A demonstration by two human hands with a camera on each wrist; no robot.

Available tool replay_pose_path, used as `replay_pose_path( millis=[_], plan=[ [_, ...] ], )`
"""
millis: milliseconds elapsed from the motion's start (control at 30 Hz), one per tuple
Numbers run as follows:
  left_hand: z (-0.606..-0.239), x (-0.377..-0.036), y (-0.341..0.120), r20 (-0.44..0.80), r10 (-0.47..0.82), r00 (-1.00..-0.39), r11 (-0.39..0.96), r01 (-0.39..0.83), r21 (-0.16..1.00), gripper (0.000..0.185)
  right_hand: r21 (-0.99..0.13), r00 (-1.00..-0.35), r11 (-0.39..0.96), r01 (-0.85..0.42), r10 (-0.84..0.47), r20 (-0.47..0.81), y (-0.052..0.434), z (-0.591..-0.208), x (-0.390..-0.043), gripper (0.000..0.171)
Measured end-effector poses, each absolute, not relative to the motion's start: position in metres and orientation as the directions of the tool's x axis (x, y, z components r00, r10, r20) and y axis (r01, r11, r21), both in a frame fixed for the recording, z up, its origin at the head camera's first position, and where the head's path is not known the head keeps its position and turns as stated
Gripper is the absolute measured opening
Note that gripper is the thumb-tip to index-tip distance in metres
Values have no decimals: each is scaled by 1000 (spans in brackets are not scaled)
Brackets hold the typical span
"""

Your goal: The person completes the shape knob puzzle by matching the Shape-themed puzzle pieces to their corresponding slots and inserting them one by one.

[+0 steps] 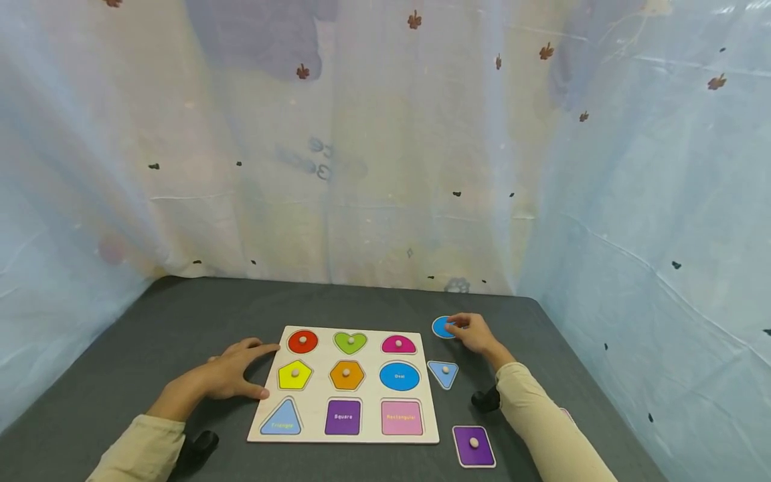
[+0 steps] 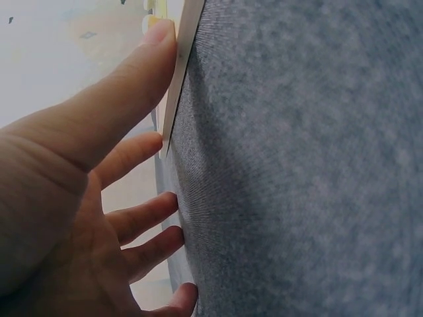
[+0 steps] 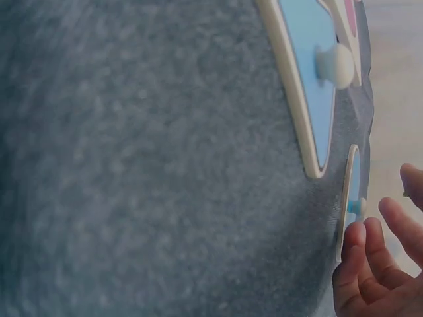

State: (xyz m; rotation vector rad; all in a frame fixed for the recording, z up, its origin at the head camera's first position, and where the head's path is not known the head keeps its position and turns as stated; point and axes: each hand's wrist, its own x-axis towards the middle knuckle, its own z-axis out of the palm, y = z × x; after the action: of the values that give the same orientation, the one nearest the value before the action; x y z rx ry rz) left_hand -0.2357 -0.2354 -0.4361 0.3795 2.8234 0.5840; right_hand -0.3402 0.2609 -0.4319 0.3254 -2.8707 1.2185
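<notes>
A cream puzzle board (image 1: 313, 430) lies on the dark table. My left hand (image 1: 231, 375) spreads its fingers at the board's left edge, thumb and index fingertip touching it; the left wrist view shows the thumb (image 2: 142, 69) against the edge. Beyond the board's top right corner lies a blue oval piece (image 1: 441, 327). My right hand (image 1: 476, 333) reaches over the oval's right side. In the right wrist view its fingers are close to the oval's knob (image 3: 361, 207), with the thumb and fingers apart. A light blue triangle piece (image 1: 442, 375) with a knob lies nearer, right of the board.
Knobbed red circle (image 1: 302, 341), green heart, magenta semicircle, yellow pentagon and orange hexagon sit in the board. Oval, triangle, square and rectangle places show printed words. A purple square piece (image 1: 474, 447) lies right of the board. A pink edge (image 1: 566, 414) peeks past the right sleeve.
</notes>
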Motion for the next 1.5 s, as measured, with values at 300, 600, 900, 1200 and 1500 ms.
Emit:
replay_pose_path(
  millis=[300,600,900,1200,1500],
  plan=[
    [-440,-236,-236,-169,288,-943,889,198,413,99,-744,-992,661,-96,-121,21,260,-432,-346,37],
    [-438,-234,-236,-165,285,-944,888,195,416,99,-767,-995,641,4,-76,-69,267,-435,-353,38],
    [-436,-233,-234,-176,272,-946,895,181,408,97,-779,-995,625,49,-36,-91,269,-439,-357,40],
    [-433,-233,-233,-174,269,-947,899,182,398,97,-783,-994,621,46,-51,-99,271,-438,-357,36],
    [-435,-234,-234,-177,271,-946,895,180,408,98,-765,-996,643,31,-42,-76,270,-442,-358,31]
  ],
)
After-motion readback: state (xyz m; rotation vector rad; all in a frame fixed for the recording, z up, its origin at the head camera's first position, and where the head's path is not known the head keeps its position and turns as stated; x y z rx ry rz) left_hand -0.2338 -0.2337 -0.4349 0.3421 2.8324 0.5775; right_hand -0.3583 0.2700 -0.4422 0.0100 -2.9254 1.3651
